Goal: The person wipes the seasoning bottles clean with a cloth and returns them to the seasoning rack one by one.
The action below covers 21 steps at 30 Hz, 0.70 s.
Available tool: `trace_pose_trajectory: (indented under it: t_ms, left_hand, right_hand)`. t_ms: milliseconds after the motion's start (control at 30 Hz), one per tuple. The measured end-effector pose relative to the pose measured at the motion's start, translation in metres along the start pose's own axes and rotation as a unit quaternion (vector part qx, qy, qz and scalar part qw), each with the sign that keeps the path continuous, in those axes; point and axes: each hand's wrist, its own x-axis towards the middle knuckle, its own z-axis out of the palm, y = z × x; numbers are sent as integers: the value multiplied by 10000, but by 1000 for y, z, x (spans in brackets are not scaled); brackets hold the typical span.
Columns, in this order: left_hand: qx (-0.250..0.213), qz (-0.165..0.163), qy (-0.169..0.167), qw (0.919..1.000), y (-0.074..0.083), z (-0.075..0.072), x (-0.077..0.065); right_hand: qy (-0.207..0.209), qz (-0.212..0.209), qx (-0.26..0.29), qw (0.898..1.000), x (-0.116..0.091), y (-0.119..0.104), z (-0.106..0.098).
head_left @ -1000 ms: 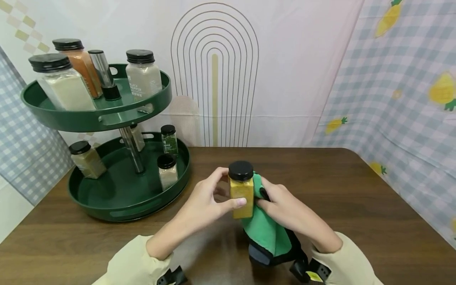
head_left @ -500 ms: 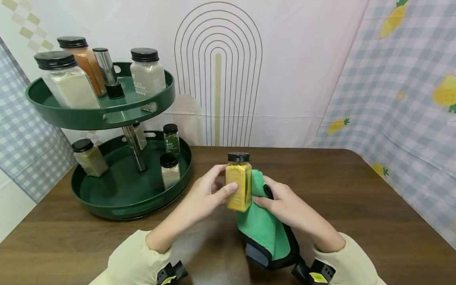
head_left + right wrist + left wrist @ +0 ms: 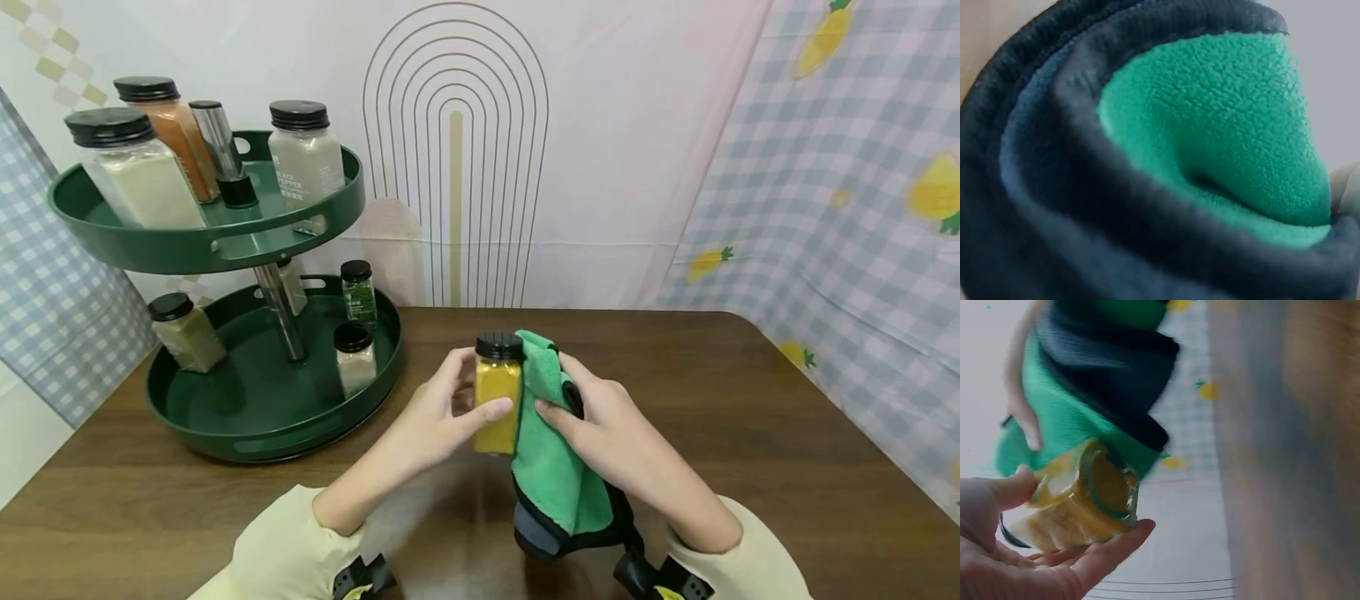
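A spice jar (image 3: 495,392) with yellow contents and a black lid is held above the table by my left hand (image 3: 438,412), thumb in front and fingers behind. In the left wrist view the jar (image 3: 1060,519) shows its base, with the thumb on one side and fingers beneath. My right hand (image 3: 611,421) grips a green cloth (image 3: 551,450) with black edging and a grey-blue back. The cloth's upper part lies against the jar's right side; the rest hangs down. Folds of the cloth (image 3: 1235,119) fill most of the right wrist view and hide nearly all of that hand.
On the left stands a two-tier green rack. Its upper tray (image 3: 210,250) bears larger jars and a silver-and-black cylinder (image 3: 222,154); its lower tray (image 3: 247,425) bears several small jars. The brown table (image 3: 750,433) extends to the right, with a patterned curtain (image 3: 825,208) behind.
The cloth and right hand have risen along the jar's right side, the cloth now reaching lid height. The jar first tilted and rose a little, then came down slightly upright. The left hand kept its hold.
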Motion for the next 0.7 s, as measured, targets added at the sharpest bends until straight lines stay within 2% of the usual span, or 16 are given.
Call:
trace_pose_trajectory:
  t_ms: [67,167,300,467,600,700]
  left_hand:
    - [181,63,46,9998,-3,4,1]
    - [418,-18,201,9989,-4,9,1]
    - [720,-25,485,9962,-2,10,-1]
    - [906,0,746,9931,3,9,-3]
    - [722,-18,784,9943,7,7,-4]
    - [439,-9,809,9957,12,5,-6]
  right_hand:
    - [141,-135,-83,9998,-4,-3,-3]
    - [336,-276,-164,9989,-8,-6,-9]
    - [353,-458,-391,9976,-10,-8,-9]
    - [128,-536,-792,9953,-7,-6,-3]
    - [-296,-312,-607,9972,2,5,3]
    - [-700,-310,-490,9959,8,14,8]
